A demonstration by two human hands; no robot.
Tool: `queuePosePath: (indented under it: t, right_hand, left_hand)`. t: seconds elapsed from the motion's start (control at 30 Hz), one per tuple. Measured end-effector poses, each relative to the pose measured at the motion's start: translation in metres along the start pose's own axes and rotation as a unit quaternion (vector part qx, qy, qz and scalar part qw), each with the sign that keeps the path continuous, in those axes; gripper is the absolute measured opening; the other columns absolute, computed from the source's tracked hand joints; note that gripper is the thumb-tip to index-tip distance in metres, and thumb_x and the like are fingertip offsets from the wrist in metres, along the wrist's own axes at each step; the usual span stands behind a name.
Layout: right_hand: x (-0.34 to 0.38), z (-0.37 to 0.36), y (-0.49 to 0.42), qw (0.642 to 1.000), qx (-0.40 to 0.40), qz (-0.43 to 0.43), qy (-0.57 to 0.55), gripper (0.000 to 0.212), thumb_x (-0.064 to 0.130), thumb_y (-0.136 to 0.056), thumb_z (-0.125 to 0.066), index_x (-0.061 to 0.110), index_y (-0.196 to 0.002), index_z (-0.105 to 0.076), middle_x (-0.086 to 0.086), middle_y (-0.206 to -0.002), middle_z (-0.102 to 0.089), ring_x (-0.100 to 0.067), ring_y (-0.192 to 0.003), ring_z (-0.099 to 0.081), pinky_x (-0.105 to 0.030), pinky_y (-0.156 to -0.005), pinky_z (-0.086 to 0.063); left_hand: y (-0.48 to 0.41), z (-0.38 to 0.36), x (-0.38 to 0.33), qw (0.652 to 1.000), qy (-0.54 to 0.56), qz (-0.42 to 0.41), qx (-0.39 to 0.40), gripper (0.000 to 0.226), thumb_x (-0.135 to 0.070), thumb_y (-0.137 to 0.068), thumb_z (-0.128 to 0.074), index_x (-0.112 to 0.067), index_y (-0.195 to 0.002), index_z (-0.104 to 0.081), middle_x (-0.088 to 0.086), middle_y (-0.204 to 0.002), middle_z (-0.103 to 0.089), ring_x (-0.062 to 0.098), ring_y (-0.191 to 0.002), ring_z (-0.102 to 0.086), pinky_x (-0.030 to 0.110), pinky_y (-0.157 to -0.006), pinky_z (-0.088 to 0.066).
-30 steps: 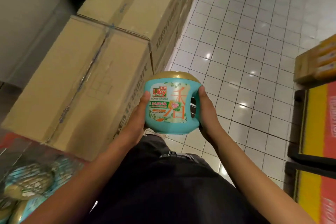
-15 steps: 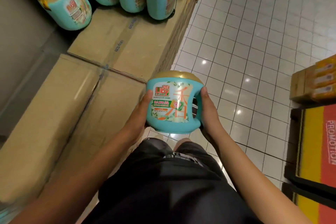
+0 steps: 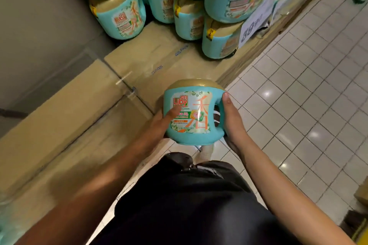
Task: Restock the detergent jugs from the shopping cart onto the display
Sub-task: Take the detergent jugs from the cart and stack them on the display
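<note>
**Teal jug held in both hands beside the box-top display**

The detergent jug sits upright in mid-air at the centre of the view, in front of the person's waist and above the seam where cardboard meets floor. It is a squat, rounded tub of smooth teal plastic with a domed, matte gold cap, a glossy printed label with red lettering, and a moulded loop handle on its right side.

The left hand grips the jug's left flank, thumb laid across the label and the other fingers hidden behind the body. The right hand holds the handle side, thumb straight up along the handle's outer edge and palm cupped under the lower corner; its other fingers are out of sight.

Ahead and to the left, the stacked jugs of the same kind stand in two tiers on flat brown cardboard boxes sealed with clear tape. A bare stretch of box top lies between the held jug and the nearest stacked ones. A white price sign, blurred, hangs at the front of the stack.

The boxes' front edge runs diagonally from the lower left to the upper right. Right of it lies a floor of shiny pale square tiles. A plain grey wall closes the boxes' left side. Black shorts fill the bottom.
</note>
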State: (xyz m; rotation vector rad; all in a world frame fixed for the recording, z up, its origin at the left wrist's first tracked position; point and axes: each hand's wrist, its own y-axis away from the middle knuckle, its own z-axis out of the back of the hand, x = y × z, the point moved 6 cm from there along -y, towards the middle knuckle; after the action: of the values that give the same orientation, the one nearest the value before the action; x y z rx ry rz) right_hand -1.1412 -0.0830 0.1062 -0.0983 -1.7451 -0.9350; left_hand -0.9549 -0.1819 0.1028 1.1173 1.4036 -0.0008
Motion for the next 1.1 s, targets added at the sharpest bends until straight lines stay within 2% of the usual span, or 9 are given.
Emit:
queuePosePath:
  t: [0.1, 0.2, 0.33, 0.47, 0.6, 0.77, 0.87, 0.97, 1.1]
  right_hand:
    - [0.03, 0.002, -0.031, 0.997, 0.067, 0.003, 0.035, 0.067, 0.071, -0.1, -0.039, 0.015, -0.12, -0.07, -0.013, -0.107, -0.074, -0.029, -0.095, -0.069, -0.053, -0.094, -0.055]
    - [0.054, -0.002, -0.059, 0.986, 0.152, 0.035, 0.064, 0.076, 0.063, -0.101, -0.038, -0.006, -0.125, -0.056, -0.033, -0.109, -0.064, -0.045, -0.095, -0.062, -0.054, -0.095, -0.052]
    - [0.069, -0.011, -0.089, 0.974, 0.221, 0.028, 0.044, 0.072, 0.053, -0.102, -0.043, -0.009, -0.138, -0.045, -0.03, -0.123, -0.063, -0.046, -0.114, -0.061, -0.067, -0.114, -0.042]
    - [0.076, -0.026, -0.105, 0.962, 0.262, 0.054, 0.048, 0.075, 0.064, -0.099, -0.051, 0.005, -0.146, -0.051, -0.01, -0.139, -0.065, -0.022, -0.133, -0.06, -0.045, -0.117, -0.045]
    - [0.075, -0.037, -0.117, 0.946, 0.295, 0.101, 0.088, 0.064, 0.062, -0.105, -0.047, 0.022, -0.155, -0.046, -0.007, -0.154, -0.055, -0.023, -0.146, -0.048, -0.041, -0.119, -0.04]
    - [0.062, -0.038, -0.123, 0.939, 0.311, 0.118, 0.092, 0.064, 0.059, -0.107, -0.046, 0.026, -0.161, -0.037, -0.005, -0.162, -0.045, -0.024, -0.153, -0.039, -0.053, -0.123, -0.029]
    - [0.052, -0.042, -0.125, 0.949, 0.292, 0.098, 0.074, 0.068, 0.063, -0.105, -0.047, 0.021, -0.158, -0.041, -0.008, -0.159, -0.048, -0.026, -0.152, -0.04, -0.057, -0.127, -0.025]
    - [0.051, -0.049, -0.127, 0.964, 0.248, 0.078, 0.056, 0.08, 0.072, -0.097, -0.051, 0.018, -0.156, -0.044, 0.0, -0.155, -0.054, -0.016, -0.149, -0.044, -0.043, -0.127, -0.029]
    - [0.059, -0.064, -0.139, 0.981, 0.187, 0.039, 0.025, 0.06, 0.065, -0.101, -0.048, 0.026, -0.147, -0.053, 0.014, -0.145, -0.063, -0.004, -0.142, -0.051, -0.022, -0.112, -0.043]
  left_hand:
    - [-0.008, -0.012, -0.012, 0.999, 0.017, -0.015, -0.047, 0.073, -0.074, -0.081, -0.073, -0.03, -0.138, -0.063, 0.003, -0.128, -0.076, 0.025, -0.116, -0.074, 0.038, -0.088, -0.063]
    - [-0.016, -0.02, -0.024, 0.994, 0.041, -0.049, -0.094, 0.061, -0.06, -0.084, -0.074, -0.026, -0.134, -0.064, 0.0, -0.123, -0.078, 0.021, -0.11, -0.076, 0.027, -0.08, -0.063]
    - [-0.023, -0.017, -0.033, 0.979, 0.055, -0.104, -0.165, 0.096, -0.056, -0.069, -0.093, -0.014, -0.144, -0.049, 0.009, -0.131, -0.073, 0.03, -0.119, -0.072, 0.042, -0.092, -0.061]
    - [-0.021, -0.005, -0.027, 0.969, 0.048, -0.126, -0.206, 0.102, -0.05, -0.061, -0.099, -0.03, -0.144, -0.042, 0.001, -0.138, -0.068, 0.025, -0.129, -0.066, 0.041, -0.098, -0.06]
    - [-0.02, 0.004, -0.019, 0.967, 0.036, -0.134, -0.215, 0.107, -0.037, -0.06, -0.102, -0.033, -0.147, -0.039, 0.0, -0.145, -0.061, 0.019, -0.134, -0.059, 0.032, -0.1, -0.057]
    - [-0.026, 0.015, -0.004, 0.958, 0.001, -0.143, -0.248, 0.106, -0.019, -0.058, -0.095, -0.029, -0.145, -0.037, -0.015, -0.139, -0.061, 0.01, -0.13, -0.06, 0.027, -0.097, -0.057]
    - [-0.034, 0.021, -0.005, 0.958, -0.026, -0.141, -0.25, 0.105, -0.02, -0.058, -0.096, -0.054, -0.138, -0.038, -0.035, -0.128, -0.061, -0.002, -0.119, -0.064, 0.028, -0.095, -0.058]
    - [-0.044, 0.036, -0.016, 0.959, -0.034, -0.14, -0.245, 0.099, -0.028, -0.056, -0.096, -0.078, -0.121, -0.04, -0.04, -0.123, -0.062, -0.009, -0.112, -0.065, 0.017, -0.084, -0.057]
    - [-0.064, 0.056, -0.033, 0.96, -0.053, -0.158, -0.225, 0.111, -0.007, -0.068, -0.095, -0.048, -0.149, -0.032, -0.025, -0.138, -0.057, -0.014, -0.118, -0.059, 0.013, -0.087, -0.054]
